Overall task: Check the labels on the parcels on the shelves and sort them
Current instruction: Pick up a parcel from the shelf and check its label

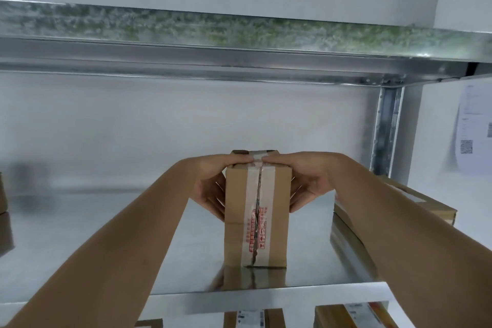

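Observation:
A tall brown cardboard parcel (256,210) stands upright on the shiny metal shelf (106,261), near its front edge. Clear tape with red print runs down the face turned to me. My left hand (210,186) grips its left side and top edge. Gripping the right side and top edge is my right hand (306,184). The two thumbs nearly meet on the top. No address label shows on the visible face.
A flat brown parcel (415,202) lies on the shelf at the right, behind my right forearm. Another box edge (2,194) shows at the far left. More labelled parcels (354,314) sit on the shelf below. A metal upright (386,130) and the upper shelf (239,42) frame the bay. A printed sheet (474,128) hangs on the right wall.

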